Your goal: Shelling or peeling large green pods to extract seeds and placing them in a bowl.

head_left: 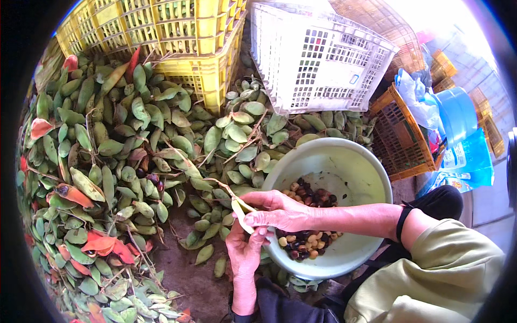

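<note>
A green seed pod (240,216), split along its length with a pale inner side showing, is held between both hands at the left rim of a pale green basin (363,172). My left hand (245,253) grips it from below, fingers closed. Reaching across the basin, my right hand (283,211) pinches the same pod with thumb and fingers. A thin brown twig (215,182) runs from the pod toward the upper left. Dark brown and pale yellow seeds (307,245) lie in the basin, partly hidden under my right forearm.
A big heap of green pods (124,156), some orange-red, covers the floor at left. Yellow crates (212,70) stand behind it, with a tilted white crate (328,70) alongside. At right are an orange crate (401,132) and blue plastic bags (468,161).
</note>
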Demonstrator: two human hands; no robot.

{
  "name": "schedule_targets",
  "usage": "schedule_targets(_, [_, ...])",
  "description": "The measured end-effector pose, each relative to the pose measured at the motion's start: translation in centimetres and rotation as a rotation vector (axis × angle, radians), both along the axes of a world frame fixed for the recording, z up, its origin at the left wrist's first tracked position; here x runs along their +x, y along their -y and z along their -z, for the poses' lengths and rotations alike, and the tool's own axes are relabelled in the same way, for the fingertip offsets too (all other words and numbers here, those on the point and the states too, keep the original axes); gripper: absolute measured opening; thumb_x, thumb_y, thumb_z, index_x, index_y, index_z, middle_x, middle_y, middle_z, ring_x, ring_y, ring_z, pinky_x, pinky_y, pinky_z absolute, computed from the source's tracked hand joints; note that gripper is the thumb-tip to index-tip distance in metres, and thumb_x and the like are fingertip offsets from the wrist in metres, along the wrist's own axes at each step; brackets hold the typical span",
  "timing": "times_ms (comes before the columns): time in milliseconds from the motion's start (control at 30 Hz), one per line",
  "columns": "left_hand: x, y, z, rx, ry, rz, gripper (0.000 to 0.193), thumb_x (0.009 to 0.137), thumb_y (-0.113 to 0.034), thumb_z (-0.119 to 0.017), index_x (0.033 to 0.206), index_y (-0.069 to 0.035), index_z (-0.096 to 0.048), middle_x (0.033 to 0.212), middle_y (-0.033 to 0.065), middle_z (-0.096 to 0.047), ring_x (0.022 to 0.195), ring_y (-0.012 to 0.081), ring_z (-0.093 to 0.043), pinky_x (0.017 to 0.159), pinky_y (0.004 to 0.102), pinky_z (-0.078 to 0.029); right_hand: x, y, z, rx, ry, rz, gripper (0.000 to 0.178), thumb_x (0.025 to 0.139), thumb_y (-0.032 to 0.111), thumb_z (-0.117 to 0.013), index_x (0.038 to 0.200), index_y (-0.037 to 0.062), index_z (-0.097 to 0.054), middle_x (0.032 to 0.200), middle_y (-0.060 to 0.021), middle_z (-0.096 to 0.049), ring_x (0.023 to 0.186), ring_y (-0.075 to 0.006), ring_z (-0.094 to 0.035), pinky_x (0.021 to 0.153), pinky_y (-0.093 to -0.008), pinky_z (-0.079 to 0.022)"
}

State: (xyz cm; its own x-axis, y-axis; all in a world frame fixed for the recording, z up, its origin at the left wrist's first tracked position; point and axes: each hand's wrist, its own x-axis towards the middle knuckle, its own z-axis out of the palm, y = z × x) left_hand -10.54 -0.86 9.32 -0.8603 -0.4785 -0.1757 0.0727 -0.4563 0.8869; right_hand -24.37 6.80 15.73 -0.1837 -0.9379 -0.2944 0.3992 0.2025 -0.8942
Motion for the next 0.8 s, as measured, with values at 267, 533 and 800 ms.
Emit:
schedule_targets(267, [-0.6,-2.4,0.7,0.204,-0.091,0.143,0.036,0.092,-0.035,-0.057,0.107,-0.002,-0.057,0.081,0.0069,-0.064,0.056,0.0133,-0.060,0.047,0.0238,-0.049,0.9,-4.0,0.7,0.112,-0.102,0.268,0.034,0.101,0.026,-0.042,0.126,0.0026,-0.046,0.088,-0.0019,-0.058,0.075,-0.0090,-0.059,0.059,-0.0240,-0.052])
schedule_targets(533, [-3.8,-4.0,0.5,-0.025,0.203,-0.072,0.028,0.092,-0.019,-0.058,0.109,0.002,-0.064,0.090,0.0011,-0.065,0.081,0.0084,-0.057,0.074,0.0237,-0.046,2.5,-5.4,4.1,-0.027,-0.945,0.399,0.047,0.073,-0.006,-0.049,0.119,-0.0010,-0.040,0.102,-0.0187,-0.048,0.097,-0.0274,-0.053,0.086,-0.0381,-0.044])
schedule_targets(800, [-4.0,-4.8,0.8,0.120,0.134,0.136,0.029,0.082,-0.003,-0.062,0.111,-0.002,-0.063,0.095,0.0012,-0.065,0.088,0.0088,-0.058,0.079,0.0240,-0.048,0.6,-7.1,1.8,-0.041,-0.688,0.290,0.034,0.097,0.028,-0.053,0.119,0.0027,-0.049,0.109,-0.0084,-0.058,0.097,-0.0175,-0.057,0.087,-0.0332,-0.046])
